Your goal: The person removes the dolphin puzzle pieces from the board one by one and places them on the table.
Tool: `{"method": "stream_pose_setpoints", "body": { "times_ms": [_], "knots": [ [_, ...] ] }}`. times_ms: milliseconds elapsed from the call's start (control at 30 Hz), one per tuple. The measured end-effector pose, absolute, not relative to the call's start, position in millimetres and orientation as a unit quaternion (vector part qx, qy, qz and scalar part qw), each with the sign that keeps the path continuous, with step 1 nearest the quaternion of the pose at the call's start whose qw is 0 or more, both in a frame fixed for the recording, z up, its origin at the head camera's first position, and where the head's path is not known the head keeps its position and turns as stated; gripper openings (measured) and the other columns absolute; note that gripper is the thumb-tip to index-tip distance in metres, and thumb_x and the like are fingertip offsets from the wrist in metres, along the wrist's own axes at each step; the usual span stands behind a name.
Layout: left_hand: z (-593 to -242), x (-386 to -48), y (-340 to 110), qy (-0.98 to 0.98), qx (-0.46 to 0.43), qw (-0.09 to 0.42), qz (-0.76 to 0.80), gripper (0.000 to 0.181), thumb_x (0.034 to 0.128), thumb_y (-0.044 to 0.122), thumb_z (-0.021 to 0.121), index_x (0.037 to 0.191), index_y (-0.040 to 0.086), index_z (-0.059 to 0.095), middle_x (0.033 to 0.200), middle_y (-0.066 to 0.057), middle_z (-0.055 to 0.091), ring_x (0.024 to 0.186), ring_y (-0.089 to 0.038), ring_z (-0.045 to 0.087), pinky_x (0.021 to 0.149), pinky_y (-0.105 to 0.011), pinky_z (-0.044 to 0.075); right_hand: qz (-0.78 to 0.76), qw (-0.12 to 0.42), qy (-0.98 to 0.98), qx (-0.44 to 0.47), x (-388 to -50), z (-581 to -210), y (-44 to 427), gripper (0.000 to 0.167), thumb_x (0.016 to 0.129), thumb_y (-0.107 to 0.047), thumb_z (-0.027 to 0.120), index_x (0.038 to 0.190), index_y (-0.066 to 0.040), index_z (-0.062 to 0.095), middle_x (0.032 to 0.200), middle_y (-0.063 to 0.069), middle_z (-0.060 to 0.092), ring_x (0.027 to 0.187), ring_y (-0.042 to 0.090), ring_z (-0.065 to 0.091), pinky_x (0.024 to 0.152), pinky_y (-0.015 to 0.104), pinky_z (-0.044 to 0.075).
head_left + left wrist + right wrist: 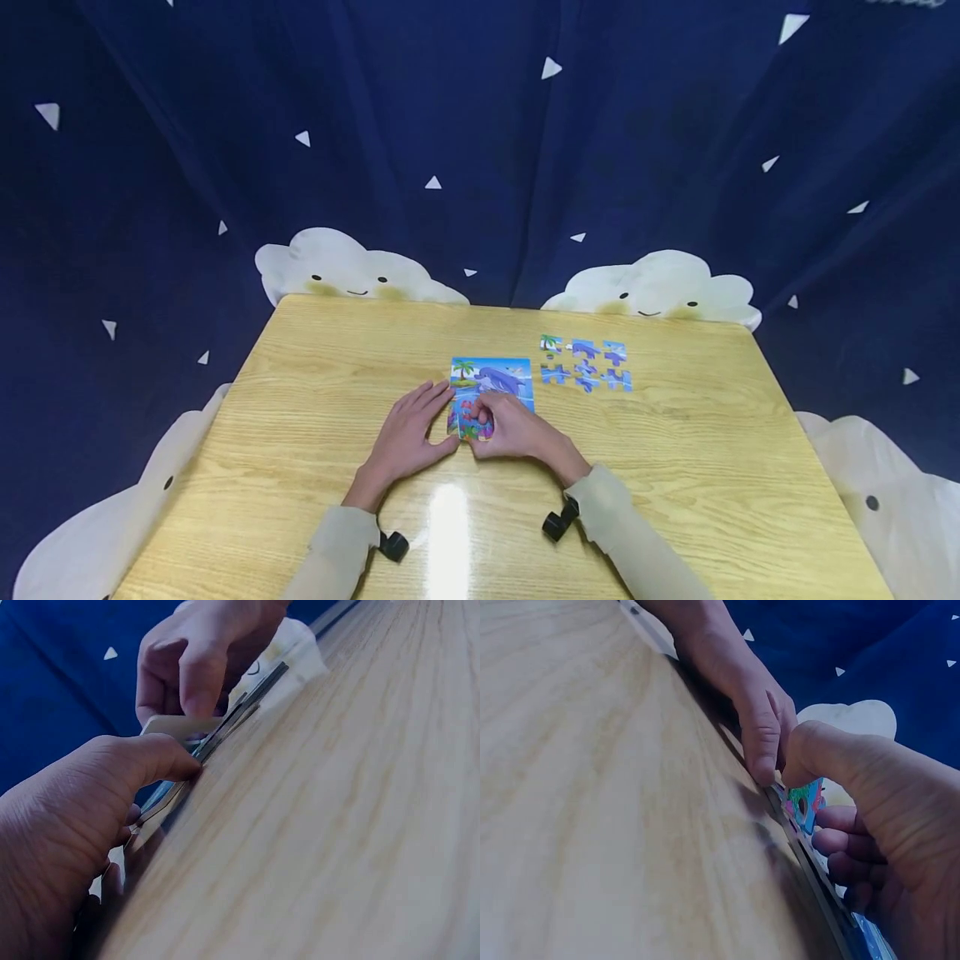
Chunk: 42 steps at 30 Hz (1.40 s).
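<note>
A jigsaw puzzle board (pixel 501 367) with a dolphin, a palm tree and blue water lies on the table before me. My right hand (pixel 513 425) is over its lower right part and pinches a small puzzle piece (pixel 804 805) between thumb and fingers. Seen from the left wrist, that piece (pixel 174 725) is tilted up from the board and shows a pale side. My left hand (pixel 405 435) rests at the board's left edge, fingers extended, with the thumb near the lower left corner. The right hand hides part of the board.
Several loose puzzle pieces (pixel 586 367) lie in two rows to the right of the board. They rest on a light wooden table (pixel 697 467). A dark blue curtain (pixel 495 125) with white triangles and clouds hangs behind the table's far edge.
</note>
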<state>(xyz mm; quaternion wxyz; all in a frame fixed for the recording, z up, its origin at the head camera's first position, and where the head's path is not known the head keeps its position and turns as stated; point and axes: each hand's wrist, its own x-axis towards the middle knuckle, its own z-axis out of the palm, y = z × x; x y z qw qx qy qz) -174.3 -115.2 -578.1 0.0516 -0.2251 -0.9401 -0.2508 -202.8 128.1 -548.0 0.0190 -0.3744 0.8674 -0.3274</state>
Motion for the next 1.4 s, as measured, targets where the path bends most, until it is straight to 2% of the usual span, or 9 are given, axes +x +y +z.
{"method": "stream_pose_setpoints", "body": {
  "times_ms": [300,467,633,733,1067,1400],
  "knots": [
    [-576,-172,-114,-0.937,-0.23,0.048,-0.26,0.082,0.0916,0.06,0.065,0.161,0.021,0.044,0.166,0.0,0.04,0.156,-0.03,0.031,0.122,-0.057,0.029,-0.294,0.002,0.888,-0.354,-208,-535,134,0.036,0.073,-0.032,0.083,0.099,-0.015,0.064,0.088,-0.003,0.059,0.08,0.007,0.051,0.068,0.023,0.048],
    [-577,-173,-115,-0.936,-0.23,0.053,-0.261,0.082,0.0912,0.06,0.065,0.16,0.021,0.045,0.166,0.001,0.04,0.156,-0.029,0.03,0.122,-0.058,0.028,-0.292,-0.003,0.892,-0.345,-208,-526,151,0.037,0.074,-0.031,0.085,0.101,-0.013,0.066,0.094,-0.002,0.063,0.086,0.011,0.054,0.076,0.029,0.051],
    [-578,-173,-115,-0.938,-0.228,0.046,-0.257,0.082,0.0923,0.063,0.063,0.161,0.023,0.042,0.167,0.002,0.038,0.156,-0.027,0.029,0.122,-0.057,0.028,-0.336,0.032,0.886,-0.319,-205,-522,177,0.036,0.074,-0.022,0.087,0.101,-0.009,0.067,0.089,0.004,0.066,0.079,0.016,0.058,0.069,0.028,0.052],
    [-578,-173,-115,-0.936,-0.231,0.049,-0.26,0.082,0.0921,0.062,0.063,0.161,0.023,0.044,0.167,0.001,0.039,0.156,-0.028,0.03,0.122,-0.058,0.028,-0.35,0.032,0.885,-0.304,-204,-522,195,0.034,0.073,-0.018,0.086,0.1,-0.009,0.068,0.085,0.007,0.065,0.073,0.017,0.058,0.064,0.026,0.051],
    [-577,-174,-115,-0.939,-0.225,0.038,-0.258,0.082,0.0921,0.064,0.062,0.162,0.025,0.042,0.167,0.004,0.038,0.157,-0.025,0.027,0.124,-0.055,0.026,-0.349,-0.027,0.895,-0.276,-205,-535,240,0.031,0.072,-0.014,0.082,0.099,-0.008,0.069,0.084,0.004,0.061,0.072,0.015,0.052,0.06,0.025,0.047],
    [-577,-174,-116,-0.94,-0.219,0.033,-0.258,0.083,0.0917,0.064,0.063,0.162,0.025,0.042,0.168,0.005,0.037,0.158,-0.023,0.025,0.124,-0.054,0.025,-0.347,-0.058,0.897,-0.268,-208,-553,257,0.033,0.07,-0.011,0.082,0.101,-0.006,0.07,0.086,0.002,0.06,0.074,0.015,0.051,0.062,0.025,0.044]
  ]
}}
